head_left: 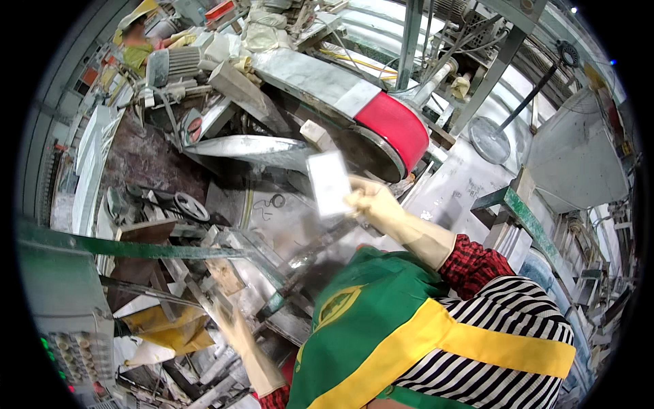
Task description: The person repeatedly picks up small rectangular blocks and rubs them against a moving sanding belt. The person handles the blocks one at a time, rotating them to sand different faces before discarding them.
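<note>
My right hand, in a pale rubber glove, is raised and grips a flat, pale rectangular plate by its lower right edge. The plate hangs just left of a belt grinder's red wheel and is blurred. My left hand, also gloved, reaches down at the lower left among slanted metal bars and close to a yellow bag. It is blurred, so I cannot make out whether it holds anything. My green apron with yellow stripes fills the lower middle.
A grey belt housing runs up and left from the red wheel. A ribbed motor and another person in a yellow cap are at the top left. A control panel sits lower left, a fan right.
</note>
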Action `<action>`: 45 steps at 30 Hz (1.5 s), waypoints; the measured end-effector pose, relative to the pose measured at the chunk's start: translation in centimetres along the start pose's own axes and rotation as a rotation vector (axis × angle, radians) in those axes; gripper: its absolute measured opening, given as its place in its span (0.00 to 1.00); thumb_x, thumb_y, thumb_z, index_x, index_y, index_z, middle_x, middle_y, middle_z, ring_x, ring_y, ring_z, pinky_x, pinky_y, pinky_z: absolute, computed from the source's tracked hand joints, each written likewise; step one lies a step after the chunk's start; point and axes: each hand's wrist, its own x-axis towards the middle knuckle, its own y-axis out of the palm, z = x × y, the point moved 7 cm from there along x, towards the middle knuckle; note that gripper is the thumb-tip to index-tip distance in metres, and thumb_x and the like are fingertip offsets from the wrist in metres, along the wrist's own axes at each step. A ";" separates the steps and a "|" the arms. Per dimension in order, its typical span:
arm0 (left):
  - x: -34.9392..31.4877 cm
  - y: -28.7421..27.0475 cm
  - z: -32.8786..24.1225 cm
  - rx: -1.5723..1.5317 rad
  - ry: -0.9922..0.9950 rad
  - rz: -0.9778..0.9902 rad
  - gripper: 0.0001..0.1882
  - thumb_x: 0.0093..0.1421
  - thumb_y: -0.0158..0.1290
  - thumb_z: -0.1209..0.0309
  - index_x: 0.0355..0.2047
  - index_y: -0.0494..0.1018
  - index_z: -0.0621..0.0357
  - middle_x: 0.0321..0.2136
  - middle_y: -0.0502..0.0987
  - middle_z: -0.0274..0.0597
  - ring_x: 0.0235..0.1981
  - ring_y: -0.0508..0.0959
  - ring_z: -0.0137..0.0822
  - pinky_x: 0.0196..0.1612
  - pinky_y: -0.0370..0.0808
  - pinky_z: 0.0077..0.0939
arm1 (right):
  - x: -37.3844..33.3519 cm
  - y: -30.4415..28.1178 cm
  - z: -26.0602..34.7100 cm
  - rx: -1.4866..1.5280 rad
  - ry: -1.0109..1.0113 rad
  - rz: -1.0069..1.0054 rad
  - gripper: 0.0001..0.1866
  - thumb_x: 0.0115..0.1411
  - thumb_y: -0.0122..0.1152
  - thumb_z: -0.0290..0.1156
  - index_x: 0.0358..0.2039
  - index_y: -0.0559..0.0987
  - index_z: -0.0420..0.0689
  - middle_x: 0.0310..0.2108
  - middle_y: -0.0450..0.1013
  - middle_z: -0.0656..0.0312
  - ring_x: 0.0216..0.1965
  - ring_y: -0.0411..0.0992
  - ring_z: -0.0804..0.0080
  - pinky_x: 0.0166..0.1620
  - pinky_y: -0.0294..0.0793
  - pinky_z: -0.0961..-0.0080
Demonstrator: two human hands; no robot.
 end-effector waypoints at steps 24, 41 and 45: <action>-11.0 -6.7 9.1 0.189 -0.529 -0.339 0.40 0.57 0.63 0.68 0.66 0.59 0.69 0.64 0.64 0.58 0.63 0.67 0.49 0.67 0.62 0.39 | 19.0 -18.4 5.2 -0.501 -0.273 -0.806 0.29 0.54 0.57 0.33 0.58 0.72 0.45 0.44 0.79 0.42 0.49 0.78 0.49 0.53 0.75 0.60; -9.3 -2.3 3.3 -0.010 -0.469 -0.261 0.42 0.57 0.62 0.71 0.68 0.56 0.67 0.67 0.58 0.55 0.66 0.62 0.48 0.69 0.59 0.39 | 14.5 -17.1 6.6 0.436 -0.359 -0.483 0.39 0.61 0.54 0.14 0.72 0.53 0.39 0.66 0.61 0.43 0.63 0.66 0.55 0.65 0.68 0.62; -9.1 -1.1 0.9 -0.094 -0.445 -0.218 0.42 0.57 0.62 0.72 0.69 0.55 0.67 0.68 0.57 0.54 0.67 0.61 0.47 0.69 0.58 0.40 | 15.0 -16.8 5.6 0.157 -0.550 -0.494 0.36 0.60 0.54 0.15 0.69 0.60 0.37 0.64 0.65 0.48 0.60 0.69 0.59 0.62 0.68 0.70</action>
